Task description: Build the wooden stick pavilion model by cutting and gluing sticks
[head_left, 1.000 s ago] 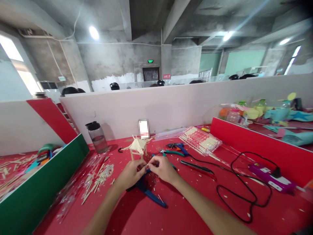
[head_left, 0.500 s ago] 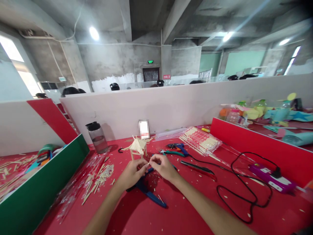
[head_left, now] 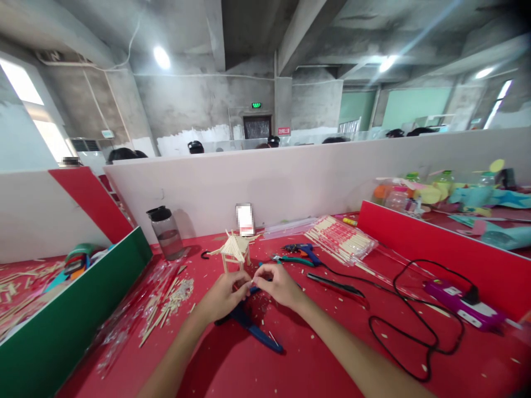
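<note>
Vs. a sec ago, yr bare left hand [head_left: 224, 297] & bare right hand [head_left: 282, 286] had barely shifted, fingers of both pinching a tiny pale bit [head_left: 253, 282] (prob. wood), so work on it looked unfinished, w/ the pale wooden-stick model hut [head_left: 234, 248] upright just beyond on the red table [head_left: 327, 354].

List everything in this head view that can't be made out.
All in the head view:
- Pale piece at the fingertips: too small and partly covered.
- Stick model: leg bottoms hidden by the left hand.
- Blue-handled tool: partly hidden by the left hand.
- Screen: blurred by pixelation.
- Both forearms, the right hand's too: cut off by the bottom edge.
</note>
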The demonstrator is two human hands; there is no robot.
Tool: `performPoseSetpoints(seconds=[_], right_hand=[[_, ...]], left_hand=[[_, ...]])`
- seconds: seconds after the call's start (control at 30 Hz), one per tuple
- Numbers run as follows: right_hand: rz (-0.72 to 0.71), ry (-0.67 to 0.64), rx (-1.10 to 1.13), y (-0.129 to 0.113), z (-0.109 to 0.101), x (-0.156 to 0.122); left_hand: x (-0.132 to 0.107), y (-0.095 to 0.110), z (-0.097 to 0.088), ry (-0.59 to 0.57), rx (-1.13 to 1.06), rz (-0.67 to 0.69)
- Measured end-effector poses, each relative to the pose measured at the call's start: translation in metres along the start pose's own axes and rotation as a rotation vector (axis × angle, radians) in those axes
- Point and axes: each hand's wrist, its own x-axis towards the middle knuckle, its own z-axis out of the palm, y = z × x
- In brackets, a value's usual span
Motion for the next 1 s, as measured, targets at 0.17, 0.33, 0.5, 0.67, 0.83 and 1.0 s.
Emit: performPoseSetpoints(seconds=[0.17, 0.33, 0.5, 0.67, 0.83, 1.0], right_hand=[[0.091, -0.063, 0.024, 0.011, 0.003, 0.001], [0.117, -0.081, 0.14, 0.013, 0.006, 0.0], [0.02, -0.051, 0.075, 0.005, 0.005, -0.001], [0.023, -0.048, 0.052, 0.004, 0.002, 0.0], [0.037, -0.084, 0.114, 0.011, 0.001, 0.002], [0.053, -0.092, 0.177, 0.02, 0.002, 0.004]], left_hand=[[-0.001, -0.003, 0.001, -0.04, 0.022, 0.038], [0.0, -0.001, -0.002, -0.008, 0.107, 0.043], [-0.001, 0.001, -0.006, 0.024, 0.209, 0.045], [-0.001, -0.001, -0.005, 0.065, 0.255, 0.035], [0.0, -0.001, -0.006, 0.078, 0.199, 0.068], [-0.001, -0.006, -0.004, 0.058, 0.191, 0.079]])
